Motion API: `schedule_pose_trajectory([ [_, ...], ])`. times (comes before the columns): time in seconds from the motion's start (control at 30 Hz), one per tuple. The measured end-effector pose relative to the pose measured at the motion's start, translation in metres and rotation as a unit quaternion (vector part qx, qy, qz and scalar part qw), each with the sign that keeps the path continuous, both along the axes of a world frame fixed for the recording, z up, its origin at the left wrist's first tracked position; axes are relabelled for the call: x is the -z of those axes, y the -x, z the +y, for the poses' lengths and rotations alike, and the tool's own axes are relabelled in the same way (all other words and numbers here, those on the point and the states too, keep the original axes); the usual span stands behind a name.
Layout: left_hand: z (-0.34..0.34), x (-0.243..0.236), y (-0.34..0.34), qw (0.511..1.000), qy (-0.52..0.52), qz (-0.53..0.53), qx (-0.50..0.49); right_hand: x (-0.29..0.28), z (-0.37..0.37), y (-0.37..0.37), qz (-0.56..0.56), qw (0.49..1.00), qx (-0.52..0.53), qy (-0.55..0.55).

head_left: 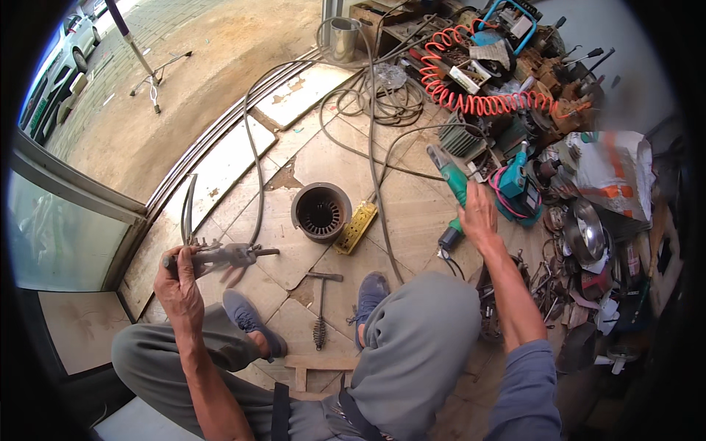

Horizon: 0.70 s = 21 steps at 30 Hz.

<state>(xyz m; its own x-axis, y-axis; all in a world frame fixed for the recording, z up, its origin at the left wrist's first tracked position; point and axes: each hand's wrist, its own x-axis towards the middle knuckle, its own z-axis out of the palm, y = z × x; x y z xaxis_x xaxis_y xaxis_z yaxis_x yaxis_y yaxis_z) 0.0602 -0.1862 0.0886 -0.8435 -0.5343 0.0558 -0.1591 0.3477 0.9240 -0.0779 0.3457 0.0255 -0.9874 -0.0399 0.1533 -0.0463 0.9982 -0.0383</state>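
My left hand is closed around a dark metal tool with a thick round handle and a jaw-like head, held above the floor. Its exact kind I cannot make out. To the right, my right hand wraps round a green angle grinder, its grey head pointing away from me and its cord end toward me. On the tiles between the hands stands a round grey metal housing with slots inside. A yellow power strip touches its right side. A chipping hammer with a spring handle lies between my shoes.
Cables loop across the tiles. A teal power tool, a coiled orange air hose and heaped machine parts crowd the right. A low wooden stool is under me. Left is a glass door panel; beyond the sill, a parked vehicle.
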Motion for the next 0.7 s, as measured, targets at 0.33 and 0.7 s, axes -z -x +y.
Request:
schedule_pose_trajectory([
  [0.33, 0.003, -0.011, -0.004, 0.999, 0.001, -0.014, -0.035, 0.184, -0.015, -0.035, -0.133, 0.988, 0.05, 0.054],
  [0.7, 0.021, -0.005, 0.005, 0.997, 0.037, 0.005, -0.064, 0.229, 0.0, -0.032, -0.119, 0.986, 0.074, 0.094],
])
